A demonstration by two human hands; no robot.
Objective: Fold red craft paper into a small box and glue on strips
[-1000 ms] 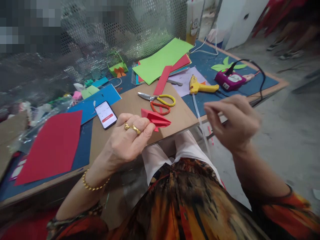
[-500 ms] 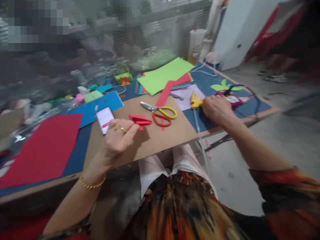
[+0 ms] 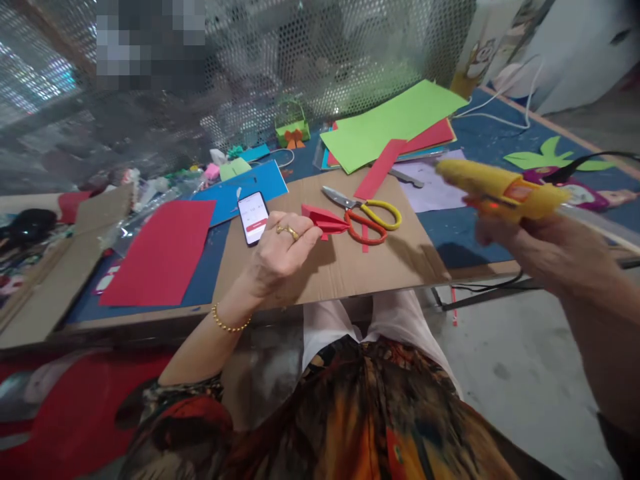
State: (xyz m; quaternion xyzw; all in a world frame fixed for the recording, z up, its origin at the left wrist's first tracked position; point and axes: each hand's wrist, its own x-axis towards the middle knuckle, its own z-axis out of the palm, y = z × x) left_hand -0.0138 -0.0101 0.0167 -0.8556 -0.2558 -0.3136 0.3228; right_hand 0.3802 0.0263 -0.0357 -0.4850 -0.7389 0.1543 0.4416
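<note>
My left hand point(image 3: 287, 247), a gold ring on one finger, pinches a folded red paper piece point(image 3: 325, 220) above the cardboard sheet point(image 3: 270, 280). Raised at the right, my right hand point(image 3: 540, 247) grips a yellow glue gun point(image 3: 500, 187) whose nozzle points left; a small red light shows on it. Scissors point(image 3: 367, 213) with one yellow and one orange handle lie on the cardboard just right of the folded paper. A red paper strip point(image 3: 381, 170) reaches from the stacked sheets onto the cardboard. Left of my left hand lies a phone point(image 3: 253, 217) with its screen lit.
Green paper point(image 3: 395, 123) tops a stack at the back, beside lilac paper point(image 3: 437, 183) and a grey metal tool point(image 3: 407, 176). Red paper point(image 3: 163, 253) and blue card point(image 3: 270, 187) lie left. A small green basket point(image 3: 293, 130) stands behind. White cable curls at the back right.
My right hand has lifted the yellow glue gun off the table, up and towards me. The view has shifted left. My left hand still holds the folded red paper.
</note>
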